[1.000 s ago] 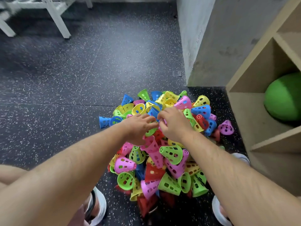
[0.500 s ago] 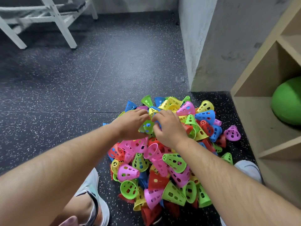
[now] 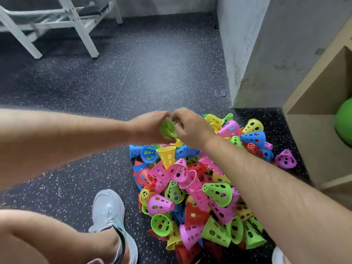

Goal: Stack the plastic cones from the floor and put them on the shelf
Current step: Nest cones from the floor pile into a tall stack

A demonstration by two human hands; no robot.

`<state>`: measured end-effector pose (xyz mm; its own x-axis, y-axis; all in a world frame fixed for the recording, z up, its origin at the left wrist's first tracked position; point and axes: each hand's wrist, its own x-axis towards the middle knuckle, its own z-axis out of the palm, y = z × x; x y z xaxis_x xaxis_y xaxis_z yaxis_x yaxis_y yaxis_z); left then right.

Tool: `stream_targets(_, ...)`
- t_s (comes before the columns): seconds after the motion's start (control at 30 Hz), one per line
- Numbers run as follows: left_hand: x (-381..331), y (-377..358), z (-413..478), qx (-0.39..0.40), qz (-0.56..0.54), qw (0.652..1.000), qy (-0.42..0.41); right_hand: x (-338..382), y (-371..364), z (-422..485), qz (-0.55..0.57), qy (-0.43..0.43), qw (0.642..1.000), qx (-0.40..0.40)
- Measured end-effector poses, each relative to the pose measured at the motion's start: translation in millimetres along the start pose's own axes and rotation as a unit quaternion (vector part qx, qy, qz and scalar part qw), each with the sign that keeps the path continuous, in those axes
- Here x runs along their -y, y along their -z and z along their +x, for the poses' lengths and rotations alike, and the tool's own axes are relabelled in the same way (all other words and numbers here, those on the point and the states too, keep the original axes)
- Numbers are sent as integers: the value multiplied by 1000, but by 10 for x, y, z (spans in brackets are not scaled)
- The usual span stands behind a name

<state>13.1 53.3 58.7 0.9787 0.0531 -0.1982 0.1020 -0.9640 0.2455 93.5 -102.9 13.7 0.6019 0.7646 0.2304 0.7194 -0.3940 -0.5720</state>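
Observation:
A heap of small perforated plastic cones [image 3: 200,187] in pink, green, yellow, blue and red lies on the dark speckled floor. Above its far edge my left hand [image 3: 150,128] and my right hand [image 3: 190,128] meet around a green cone [image 3: 167,130], each with fingers curled on it. Most of that cone is hidden between the hands. A yellow cone [image 3: 166,154] stands mouth up just below them. The wooden shelf [image 3: 312,130] stands to the right of the heap.
A green ball [image 3: 344,122] sits in the shelf's lower compartment. A grey concrete pillar [image 3: 247,50] rises behind the heap. A white metal bench frame [image 3: 76,25] stands at the far left. My shoe [image 3: 110,216] is planted left of the heap.
Both hands have risen off the heap with the green cone between them. The view has tilted up and my left foot has come forward.

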Motion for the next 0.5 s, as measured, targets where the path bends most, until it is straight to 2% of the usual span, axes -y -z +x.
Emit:
stream_targets(0.17, 238, -219, -212, 55, -29, 998, 32, -84, -256, -375, 50, -59, 997, -5)
stream_targets(0.37, 543, -305, -417, 57, -110, 986, 108, -9, -636, -313, -89, -62, 985, 135)
stream_targets(0.5, 761, -366, -488, 57, -155, 978, 128, 11, -818, -265, -168, -80, 968, 168)
